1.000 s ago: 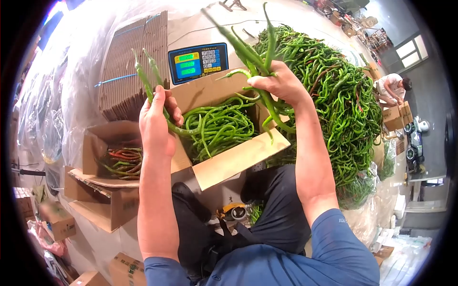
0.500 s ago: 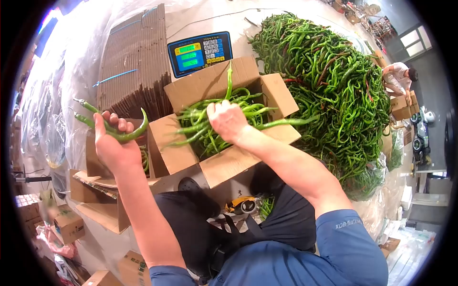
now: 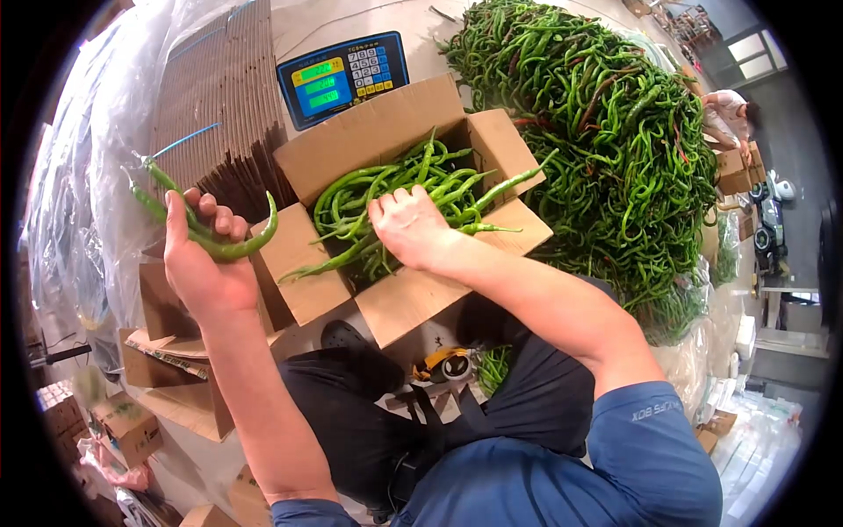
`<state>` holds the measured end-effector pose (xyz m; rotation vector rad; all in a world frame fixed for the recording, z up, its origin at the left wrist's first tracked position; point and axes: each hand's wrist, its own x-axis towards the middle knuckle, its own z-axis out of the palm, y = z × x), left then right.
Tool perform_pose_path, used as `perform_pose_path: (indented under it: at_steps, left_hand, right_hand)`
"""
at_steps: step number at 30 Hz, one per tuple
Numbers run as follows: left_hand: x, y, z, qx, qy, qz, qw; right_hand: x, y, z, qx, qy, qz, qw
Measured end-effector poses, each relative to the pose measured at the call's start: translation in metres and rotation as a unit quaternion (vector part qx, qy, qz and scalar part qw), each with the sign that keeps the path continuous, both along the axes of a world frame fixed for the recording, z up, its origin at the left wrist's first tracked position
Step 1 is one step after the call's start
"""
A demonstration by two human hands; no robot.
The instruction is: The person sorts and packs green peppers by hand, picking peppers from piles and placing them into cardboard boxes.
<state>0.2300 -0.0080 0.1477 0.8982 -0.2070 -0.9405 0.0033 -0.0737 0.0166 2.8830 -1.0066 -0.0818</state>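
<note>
Curled around a few green peppers (image 3: 230, 249), my left hand (image 3: 209, 255) is raised at the left, above the smaller cardboard box (image 3: 162, 303). My right hand (image 3: 411, 227) reaches into the open cardboard box (image 3: 378, 123) in the middle, its fingers bent down on long green peppers (image 3: 351, 195). Whether those fingers grip any peppers is hidden under the hand. Several peppers stick out over the flaps on both sides of the box. Behind the box stands a scale display (image 3: 342, 77) with lit green digits.
A large heap of green peppers (image 3: 606, 149) fills the right side. Flattened cartons (image 3: 211, 105) stand stacked at the back left beside clear plastic sheeting (image 3: 97, 158). A person (image 3: 727, 114) bends over a box at the far right. A yellow object (image 3: 442, 364) lies between my legs.
My right hand has come down from above the box's right side into it with its bunch of peppers. My left hand has moved left, still holding peppers. The view has shifted slightly.
</note>
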Motion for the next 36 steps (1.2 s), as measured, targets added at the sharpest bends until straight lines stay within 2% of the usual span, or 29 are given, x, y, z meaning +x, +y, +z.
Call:
perform_pose_path:
  at_steps: [2, 3, 5, 8, 10, 12, 15, 18, 22, 25, 26, 28, 29, 32, 36]
  left_hand:
    - [-0.001, 0.001, -0.001, -0.004, -0.002, -0.003, 1.000]
    - [-0.001, 0.001, -0.001, -0.004, -0.002, -0.003, 1.000]
    - [-0.001, 0.002, -0.001, -0.005, -0.004, -0.002, 1.000]
    - [-0.004, 0.001, -0.002, 0.001, -0.014, -0.003, 1.000]
    - [-0.005, 0.000, -0.005, 0.001, -0.024, -0.013, 1.000]
    - [-0.009, -0.003, -0.003, 0.005, -0.032, -0.027, 0.999]
    - [-0.009, -0.010, -0.011, 0.009, -0.015, -0.007, 1.000]
    - [-0.022, -0.015, -0.006, 0.066, -0.021, 0.041, 0.997]
    - [-0.019, -0.016, -0.013, 0.049, -0.054, 0.011, 0.997]
    - [-0.025, -0.017, -0.012, 0.055, -0.105, -0.004, 0.993]
    - [-0.024, -0.017, -0.014, 0.061, -0.145, -0.038, 0.987]
    - [-0.026, -0.015, -0.016, 0.074, -0.223, -0.108, 0.966]
    - [-0.032, -0.013, -0.014, 0.120, -0.247, -0.140, 0.951]
    - [-0.044, -0.012, -0.020, 0.178, -0.422, -0.231, 0.858]
    - [-0.060, -0.011, -0.039, 0.237, -0.536, -0.324, 0.743]
  right_hand:
    - [-0.006, -0.013, 0.020, 0.094, 0.033, 0.005, 0.995]
    - [-0.010, -0.022, 0.050, 0.185, 0.086, 0.002, 0.979]
    - [-0.037, -0.043, 0.071, 0.277, -0.008, -0.024, 0.961]
    - [-0.088, -0.075, 0.080, 0.307, -0.124, -0.072, 0.941]
    - [-0.107, -0.082, 0.089, 0.330, -0.117, -0.186, 0.918]
    - [-0.125, -0.094, 0.073, 0.345, -0.086, -0.218, 0.909]
    - [-0.136, -0.103, 0.059, 0.353, -0.009, -0.217, 0.910]
    - [-0.137, -0.101, 0.053, 0.366, -0.006, -0.205, 0.908]
    - [-0.138, -0.093, 0.024, 0.218, 0.078, -0.135, 0.963]
    - [-0.137, -0.085, 0.006, 0.186, 0.122, -0.139, 0.965]
    - [-0.134, -0.085, 0.004, 0.181, 0.137, -0.136, 0.964]
    - [-0.134, -0.088, 0.005, 0.191, 0.123, -0.138, 0.964]
    - [-0.137, -0.088, 0.008, 0.198, 0.103, -0.143, 0.964]
    - [-0.146, -0.089, 0.028, 0.162, 0.011, -0.103, 0.981]
    - [-0.152, -0.095, 0.026, 0.168, -0.071, -0.098, 0.978]
